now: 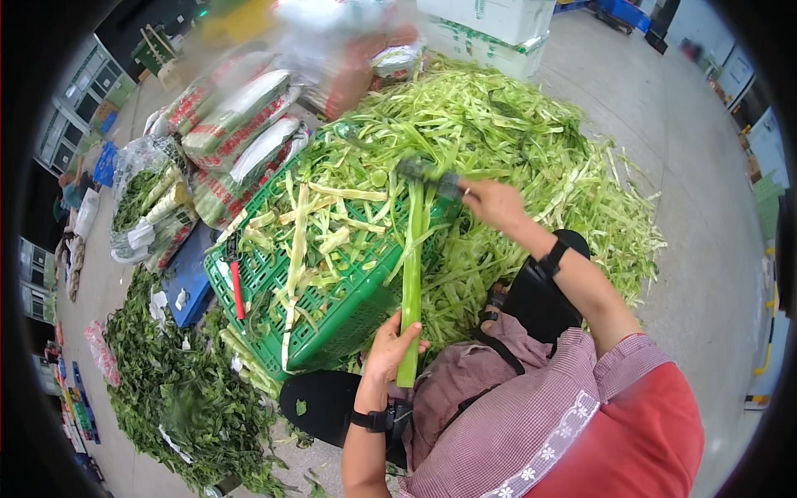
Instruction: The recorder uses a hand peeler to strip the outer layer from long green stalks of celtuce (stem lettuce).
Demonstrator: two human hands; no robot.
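Observation:
My left hand (388,347) is closed round the lower end of a long, pale green celtuce stalk (412,274). The stalk rises away from me, its far end resting over an upturned green plastic crate (320,342). My right hand (494,204) grips a dark peeler (427,177), blurred, at the stalk's far end. Strips of peel (299,236) lie scattered across the crate. On its left side rests a red-handled tool (238,290) with a dark head.
A big heap of green peelings (531,141) spreads behind and right of the crate. Dark leaves (191,398) pile up at the left. Packed bags (241,124) lie stacked beyond, near a bag of unpeeled stalks (158,199). White boxes (490,41) stand at the back.

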